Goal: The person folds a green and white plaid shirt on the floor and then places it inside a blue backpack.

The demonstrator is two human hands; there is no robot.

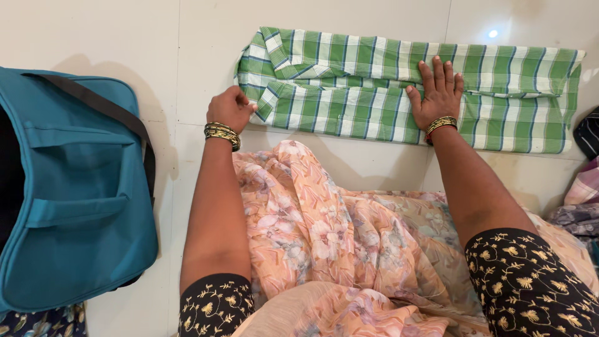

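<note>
The floor (pixel 187 56), pale and tiled, carries everything here. Largest on it is the teal bag (pixel 75 187), well to the left of the shirt, lying on its side with a dark strap across its top. Next in size is the peach floral drape (pixel 312 231), bunched over the person's lap just nearer the camera than the shirt, between the two forearms.

The shirt (pixel 405 93), green and white check, lies flat on the floor beyond the lap, folded into a long narrow band. Its long axis runs left to right across the view; the collar end points left, toward the bag, and the far end points right, toward some striped clothes (pixel 586 162) at the frame's edge. It seems laid out lengthwise so both arms can reach its whole span without shifting.

The right hand (pixel 438 93) rests palm down on the shirt's middle, fingers together and stretched flat, apparently pinning and smoothing the band so the fold stays put. The left hand (pixel 231 109) is at the shirt's collar end, fingers curled in and pinched on the near corner of the cloth there, likely to keep that edge in line. Gold bangles (pixel 221 133) ring the left wrist, just short of the shirt.
</note>
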